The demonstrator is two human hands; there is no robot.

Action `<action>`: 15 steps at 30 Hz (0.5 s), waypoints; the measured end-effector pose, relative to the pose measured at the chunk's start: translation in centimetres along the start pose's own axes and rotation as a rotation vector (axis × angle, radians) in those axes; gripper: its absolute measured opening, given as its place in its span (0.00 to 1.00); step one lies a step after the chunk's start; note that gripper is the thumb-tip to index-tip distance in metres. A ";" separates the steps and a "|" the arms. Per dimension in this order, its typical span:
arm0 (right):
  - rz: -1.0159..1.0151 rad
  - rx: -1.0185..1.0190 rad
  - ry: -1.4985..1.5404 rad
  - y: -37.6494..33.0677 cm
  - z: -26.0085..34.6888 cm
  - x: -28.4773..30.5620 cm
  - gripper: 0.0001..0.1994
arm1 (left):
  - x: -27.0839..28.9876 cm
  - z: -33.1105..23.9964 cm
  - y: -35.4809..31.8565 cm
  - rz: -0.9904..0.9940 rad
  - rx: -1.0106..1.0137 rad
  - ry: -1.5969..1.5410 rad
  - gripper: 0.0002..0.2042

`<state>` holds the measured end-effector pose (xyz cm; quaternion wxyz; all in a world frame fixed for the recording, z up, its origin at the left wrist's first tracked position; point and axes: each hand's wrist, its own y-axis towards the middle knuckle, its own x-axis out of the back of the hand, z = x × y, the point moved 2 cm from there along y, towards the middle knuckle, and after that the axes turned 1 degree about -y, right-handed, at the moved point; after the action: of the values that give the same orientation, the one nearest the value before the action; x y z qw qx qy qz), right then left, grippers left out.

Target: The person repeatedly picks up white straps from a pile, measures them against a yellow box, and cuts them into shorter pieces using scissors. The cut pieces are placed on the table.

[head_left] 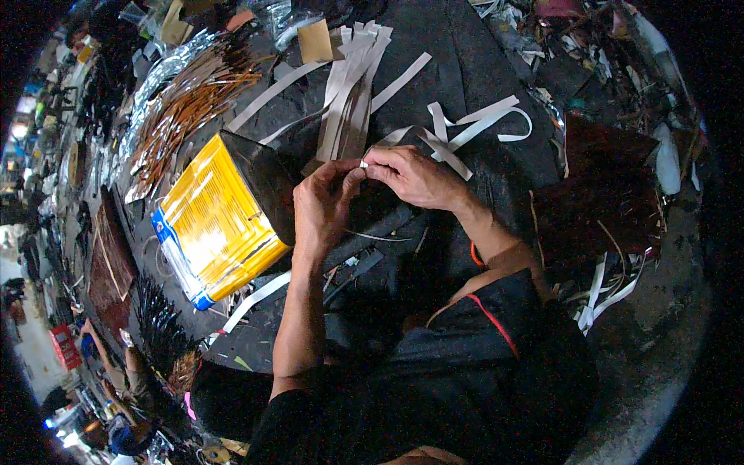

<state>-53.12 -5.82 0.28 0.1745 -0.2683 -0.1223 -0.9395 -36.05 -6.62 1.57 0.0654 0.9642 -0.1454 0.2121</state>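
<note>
My left hand (327,198) and my right hand (415,174) meet above the dark work surface, fingertips almost touching. Both are closed in a pinch on a small white end, which looks like part of a white strip (363,164); most of it is hidden by the fingers. Just beyond my hands lies a bundle of flat white strips (345,116), laid roughly side by side. A loose curled white strip (446,149) lies behind my right hand. To the left of my left wrist, a yellow and blue rectangular tin (221,221) rests tilted on its side.
A heap of thin brown and silvery strips (198,85) spreads at the far left. A tan piece of card (315,41) lies behind the bundle. Dark reddish-brown sheets (597,186) and scraps lie to the right. Another person's arm (105,353) shows at the lower left.
</note>
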 end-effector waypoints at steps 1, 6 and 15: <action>0.000 0.021 -0.025 -0.1 -0.1 0.0 0.08 | 0.2 0.0 0.2 0.047 0.004 0.067 0.08; -0.068 0.157 -0.154 -0.6 -0.3 -0.8 0.06 | 0.1 0.0 -0.2 0.066 -0.044 0.137 0.07; -0.072 0.118 -0.170 -0.3 1.3 -1.6 0.06 | -1.4 1.9 -0.6 -0.163 0.141 -0.116 0.04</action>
<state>-51.34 -4.65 0.44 0.1452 -0.3315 -0.2015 -0.9102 -36.35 -6.06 -0.77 0.0060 0.9856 -0.0550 0.1597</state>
